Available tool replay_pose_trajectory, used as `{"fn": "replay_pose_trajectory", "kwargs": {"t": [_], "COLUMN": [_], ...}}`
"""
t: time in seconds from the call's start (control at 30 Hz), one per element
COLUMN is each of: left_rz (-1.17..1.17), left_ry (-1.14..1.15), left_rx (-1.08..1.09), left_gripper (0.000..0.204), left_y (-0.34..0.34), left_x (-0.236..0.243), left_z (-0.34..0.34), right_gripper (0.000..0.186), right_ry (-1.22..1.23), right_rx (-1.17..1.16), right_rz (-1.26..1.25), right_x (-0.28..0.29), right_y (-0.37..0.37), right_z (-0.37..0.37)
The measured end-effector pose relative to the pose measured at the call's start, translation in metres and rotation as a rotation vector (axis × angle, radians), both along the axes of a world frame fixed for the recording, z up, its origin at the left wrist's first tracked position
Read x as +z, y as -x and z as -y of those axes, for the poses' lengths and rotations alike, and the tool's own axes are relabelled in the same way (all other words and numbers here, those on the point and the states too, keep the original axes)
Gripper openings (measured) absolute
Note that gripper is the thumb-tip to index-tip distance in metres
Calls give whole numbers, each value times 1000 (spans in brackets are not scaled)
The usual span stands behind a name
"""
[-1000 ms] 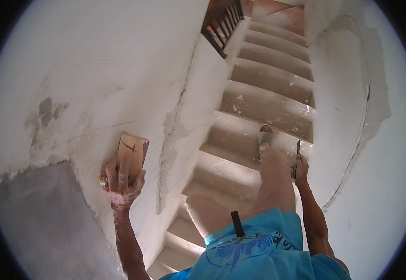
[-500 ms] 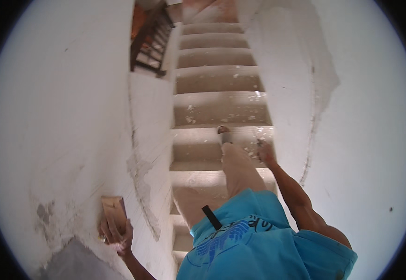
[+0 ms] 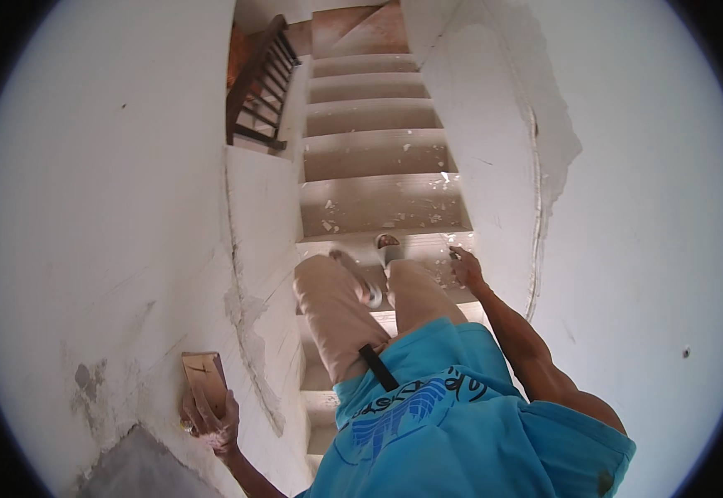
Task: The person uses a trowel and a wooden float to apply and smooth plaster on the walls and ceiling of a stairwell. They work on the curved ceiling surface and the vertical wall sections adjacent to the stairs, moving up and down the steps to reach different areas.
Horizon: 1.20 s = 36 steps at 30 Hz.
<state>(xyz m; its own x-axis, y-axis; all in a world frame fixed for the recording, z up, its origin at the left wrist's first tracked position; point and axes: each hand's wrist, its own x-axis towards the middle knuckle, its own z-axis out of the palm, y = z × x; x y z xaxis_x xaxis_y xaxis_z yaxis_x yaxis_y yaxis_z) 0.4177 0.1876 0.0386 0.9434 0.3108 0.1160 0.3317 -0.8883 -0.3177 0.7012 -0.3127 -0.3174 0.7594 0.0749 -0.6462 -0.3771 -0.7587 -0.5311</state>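
My left hand is closed round a flat, tan rectangular sanding block, its fingers spread along one broad face. Both are beside the left wall; whether the block touches the plaster I cannot tell. My right hand hangs low near the right wall, over the staircase. Its fingers are curled, with a small dark bit showing at the tips, too small to name. Below my blue shirt, both feet in sandals are on or just over the stairs.
White flakes lie scattered over several steps. A dark wooden railing stands at the upper left. Rough bare strips and a grey patch mark the left wall; a greyish patch runs down the right wall. A reddish-brown surface lies beyond the top step.
My left leg has come up and forward toward the step where the other foot stands. The block stays in my left hand at nearly the same place; my right hand has shifted slightly left.
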Motion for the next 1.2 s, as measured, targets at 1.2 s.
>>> {"fn": "replay_pose_trajectory", "kwargs": {"t": [1.2], "left_rz": [450], "left_ry": [-253], "left_rx": [467], "left_gripper": [67], "left_y": [-36], "left_x": [-64], "left_z": [50], "right_gripper": [60], "right_ry": [-1248], "right_rx": [498], "right_rz": [676], "right_x": [181], "right_y": [-204], "right_z": [-483]}}
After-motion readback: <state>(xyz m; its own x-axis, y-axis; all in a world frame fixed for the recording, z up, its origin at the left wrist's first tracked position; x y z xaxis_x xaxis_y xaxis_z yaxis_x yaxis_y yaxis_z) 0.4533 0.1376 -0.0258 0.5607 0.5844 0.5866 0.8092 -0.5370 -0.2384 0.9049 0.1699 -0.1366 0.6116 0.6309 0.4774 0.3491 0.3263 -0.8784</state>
